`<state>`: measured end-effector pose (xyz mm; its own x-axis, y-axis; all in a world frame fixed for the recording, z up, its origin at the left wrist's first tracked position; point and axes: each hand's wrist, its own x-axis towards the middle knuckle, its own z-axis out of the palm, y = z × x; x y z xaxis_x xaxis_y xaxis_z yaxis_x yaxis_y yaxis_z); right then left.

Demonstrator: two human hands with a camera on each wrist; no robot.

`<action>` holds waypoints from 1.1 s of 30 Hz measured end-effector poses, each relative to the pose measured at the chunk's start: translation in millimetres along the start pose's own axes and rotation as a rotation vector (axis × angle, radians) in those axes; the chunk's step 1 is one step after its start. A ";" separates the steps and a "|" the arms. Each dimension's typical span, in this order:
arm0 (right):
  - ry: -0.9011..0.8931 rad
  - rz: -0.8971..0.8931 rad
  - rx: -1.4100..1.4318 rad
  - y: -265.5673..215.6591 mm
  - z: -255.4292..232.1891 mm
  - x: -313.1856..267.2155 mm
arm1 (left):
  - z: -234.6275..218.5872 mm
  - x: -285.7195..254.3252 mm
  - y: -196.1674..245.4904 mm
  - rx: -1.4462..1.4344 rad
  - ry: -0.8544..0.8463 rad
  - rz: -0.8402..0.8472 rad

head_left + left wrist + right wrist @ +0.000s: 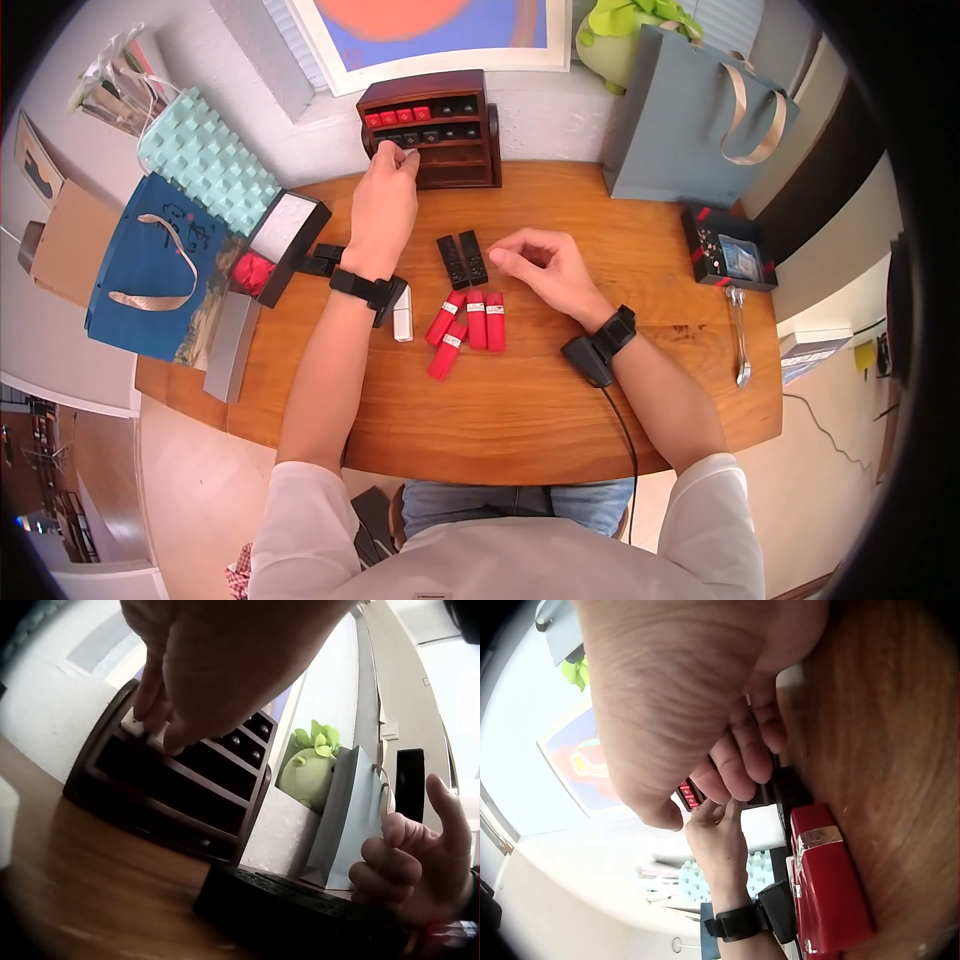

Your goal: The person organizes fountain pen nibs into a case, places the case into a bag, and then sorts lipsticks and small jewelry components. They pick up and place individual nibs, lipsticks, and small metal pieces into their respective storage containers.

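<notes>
My left hand [385,215] reaches to the dark wooden rack [455,179]; its fingertips pinch a small white tube [157,739] at a shelf, mostly hidden by the fingers. Beside it shows another white end [133,722]. Red tubes [404,115] and black tubes [431,137] fill parts of the upper shelves. My right hand [552,268], fingers loosely bent and holding nothing, hovers right of two black tubes [471,257] lying on the table. Several red tubes [496,322] lie nearer me, with a white tube [403,315] to their left, by the left wrist.
On the left stand a blue bag [150,265], an open box [285,230] and a mint textured bag [205,160]. A grey-blue bag [665,125], a black box [730,250] and metal spoons [741,340] are on the right. A cable [625,430] trails from the right wrist.
</notes>
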<state>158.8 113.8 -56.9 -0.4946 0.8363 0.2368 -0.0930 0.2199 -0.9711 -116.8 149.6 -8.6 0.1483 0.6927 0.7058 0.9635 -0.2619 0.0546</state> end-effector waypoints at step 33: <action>0.079 -0.499 -0.351 -25.6 15.2 -9.5 | -75.0 -71.1 82.3 -1.870 -0.393 -0.997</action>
<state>152.7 92.5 -34.7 -0.3981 0.6213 0.6749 -0.0004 0.7356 -0.6775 -64.7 28.4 -1.3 0.1291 0.9843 -0.1200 -0.5203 0.1702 0.8368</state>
